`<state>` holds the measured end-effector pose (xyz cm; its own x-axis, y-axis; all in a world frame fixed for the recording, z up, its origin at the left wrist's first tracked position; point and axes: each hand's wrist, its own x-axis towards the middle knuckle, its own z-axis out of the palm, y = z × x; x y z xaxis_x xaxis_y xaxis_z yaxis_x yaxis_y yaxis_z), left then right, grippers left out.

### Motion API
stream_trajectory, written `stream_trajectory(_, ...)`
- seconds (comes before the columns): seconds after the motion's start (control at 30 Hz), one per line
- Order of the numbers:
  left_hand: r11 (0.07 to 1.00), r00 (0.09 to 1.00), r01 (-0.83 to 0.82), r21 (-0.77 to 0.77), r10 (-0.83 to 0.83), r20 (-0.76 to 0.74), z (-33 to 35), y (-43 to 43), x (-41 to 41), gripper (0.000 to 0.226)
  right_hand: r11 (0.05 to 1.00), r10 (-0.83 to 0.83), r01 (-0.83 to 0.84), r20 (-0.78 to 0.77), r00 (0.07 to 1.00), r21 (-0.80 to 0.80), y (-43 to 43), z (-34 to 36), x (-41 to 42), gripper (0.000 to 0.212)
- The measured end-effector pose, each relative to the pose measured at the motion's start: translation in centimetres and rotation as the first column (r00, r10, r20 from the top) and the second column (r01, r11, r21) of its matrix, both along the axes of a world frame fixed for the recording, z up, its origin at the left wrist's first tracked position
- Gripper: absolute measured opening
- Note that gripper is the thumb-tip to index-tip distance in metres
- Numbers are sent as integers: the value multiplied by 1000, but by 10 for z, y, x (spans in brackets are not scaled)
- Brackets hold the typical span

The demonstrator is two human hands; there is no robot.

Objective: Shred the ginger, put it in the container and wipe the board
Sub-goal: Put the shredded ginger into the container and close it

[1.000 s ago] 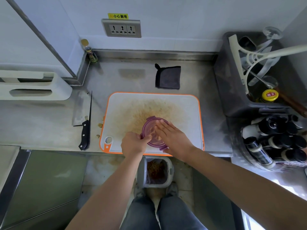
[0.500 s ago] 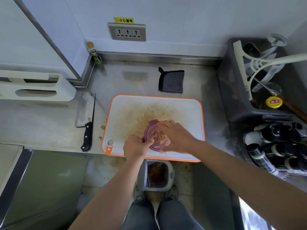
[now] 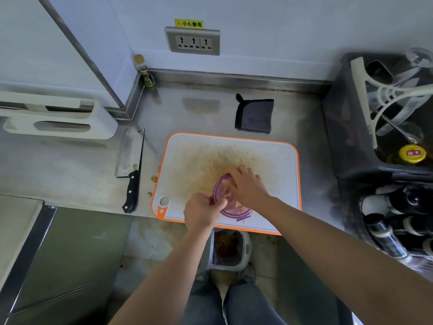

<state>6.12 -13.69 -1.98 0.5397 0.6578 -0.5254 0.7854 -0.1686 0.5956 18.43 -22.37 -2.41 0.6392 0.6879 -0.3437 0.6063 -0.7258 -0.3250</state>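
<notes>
Looking down past two legs in blue jeans, a small bin (image 3: 228, 250) sits on the floor with brown scraps in it, and the left arm hides part of its rim. Just above it, near the front edge of the bench (image 3: 70, 165), both hands meet on the round purple container (image 3: 236, 211). It sits on the near part of the white board (image 3: 276, 160) with the orange edge. The left hand (image 3: 201, 212) is at the container's left side, with its fingers curled and its thumb pinching the rim. The right hand (image 3: 248, 186) lies over the top, with its fingers bent down round the far rim, so most of the top is hidden. Only the near and left parts of the purple ring show. I cannot tell if ginger is inside, or if the purple part is a lid or the tub itself. The middle of the board has a big brown stain. Left of the board, a few small tan bits (image 3: 153, 178) lie on the bench, and then a wide knife (image 3: 130, 158) with a black handle. Past the board lies a folded dark cloth (image 3: 255, 116). Farther back a little bottle (image 3: 145, 71) stands in the corner, with a wall socket (image 3: 192, 41) above it. On the right a grey crate (image 3: 339, 141) is cut off by the edge.
</notes>
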Motion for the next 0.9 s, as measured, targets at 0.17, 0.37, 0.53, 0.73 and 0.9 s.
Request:
stream_trajectory(0.17,999,999,34,38,-33,-18,1,-2,0,49,999,-46,47,-94,994,12,1,2,2,37)
stream_trajectory(0.37,999,991,-20,-26,24,129,0,-6,-11,35,918,-235,315,-308,922,242,-9,7,0,34)
stream_trajectory(0.53,981,948,-123,-151,161,275,20,-14,1,24,890,-284,368,-304,909,269,-43,24,12,32)
stream_trajectory(0.73,987,914,63,-147,2,407,32,-51,31,18,790,-434,579,-485,759,200,-121,30,30,28)
stream_trajectory(0.9,957,898,231,-175,-141,416,20,-85,43,19,144,-589,967,-768,253,209,-191,20,21,25)
